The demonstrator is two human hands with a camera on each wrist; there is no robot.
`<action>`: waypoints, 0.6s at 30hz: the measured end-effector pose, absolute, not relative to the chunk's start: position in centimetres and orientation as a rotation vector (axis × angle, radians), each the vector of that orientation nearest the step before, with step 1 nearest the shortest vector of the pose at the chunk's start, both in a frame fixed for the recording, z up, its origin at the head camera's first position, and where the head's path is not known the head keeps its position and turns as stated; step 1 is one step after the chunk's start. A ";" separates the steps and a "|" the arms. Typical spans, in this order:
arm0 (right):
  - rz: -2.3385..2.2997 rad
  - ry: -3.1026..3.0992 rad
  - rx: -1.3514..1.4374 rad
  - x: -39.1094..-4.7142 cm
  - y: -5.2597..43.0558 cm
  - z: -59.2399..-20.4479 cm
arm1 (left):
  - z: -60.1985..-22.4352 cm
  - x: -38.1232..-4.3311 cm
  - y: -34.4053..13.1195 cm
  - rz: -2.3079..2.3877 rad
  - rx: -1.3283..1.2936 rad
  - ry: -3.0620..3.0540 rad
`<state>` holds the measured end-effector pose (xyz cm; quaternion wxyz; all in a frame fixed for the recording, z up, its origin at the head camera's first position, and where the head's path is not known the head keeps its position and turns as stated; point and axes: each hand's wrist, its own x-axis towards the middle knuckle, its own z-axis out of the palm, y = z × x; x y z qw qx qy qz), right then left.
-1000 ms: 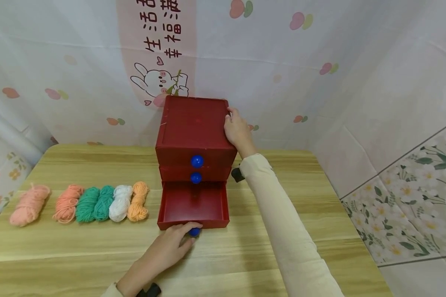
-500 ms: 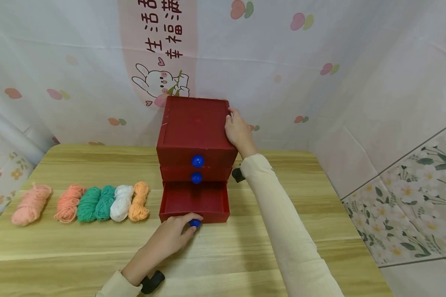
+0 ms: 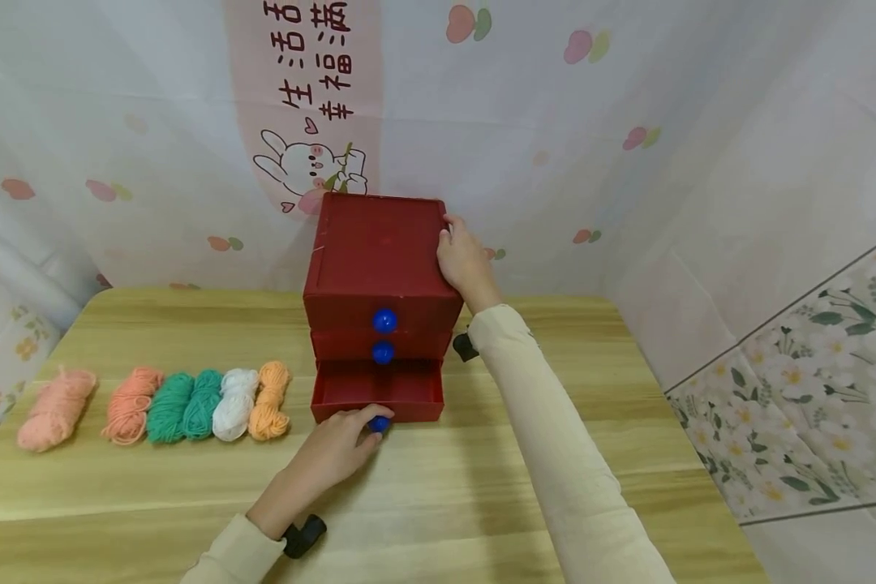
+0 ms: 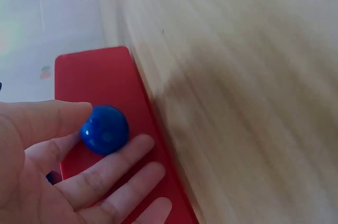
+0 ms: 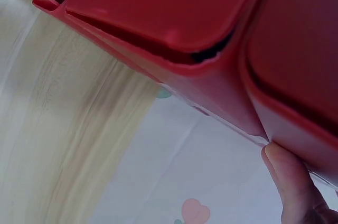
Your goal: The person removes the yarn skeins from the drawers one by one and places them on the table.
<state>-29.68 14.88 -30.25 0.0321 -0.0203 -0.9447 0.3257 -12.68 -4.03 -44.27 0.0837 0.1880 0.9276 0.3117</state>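
Observation:
A red drawer cabinet (image 3: pixel 383 247) with blue round knobs stands on the table in the head view. Its bottom drawer (image 3: pixel 416 411) is partly pulled out, with the bare inside floor showing. My left hand (image 3: pixel 336 446) holds that drawer's blue knob (image 4: pixel 105 130) between thumb and fingers; the left wrist view shows the thumb on one side and fingers on the other. My right hand (image 3: pixel 469 261) rests against the cabinet's upper right side. A finger of it (image 5: pixel 289 174) presses the red wall in the right wrist view; its other fingers are mostly hidden there.
Left of the cabinet lies a row of yarn skeins: pink (image 3: pixel 57 410), coral (image 3: pixel 133 405), green (image 3: pixel 170 408), white (image 3: pixel 236 404) and orange (image 3: pixel 269 401). A patterned curtain (image 3: pixel 540 146) hangs behind the wooden table (image 3: pixel 569 389).
My left hand has moved forward with the knob, and the bottom drawer has slid further into the cabinet. The right hand stays at the cabinet's side.

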 end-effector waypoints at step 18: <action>1.012 -2.889 -0.085 -29.5 14.8 -30.5 | -44.8 -14.8 -4.2 0.909 0.589 2.836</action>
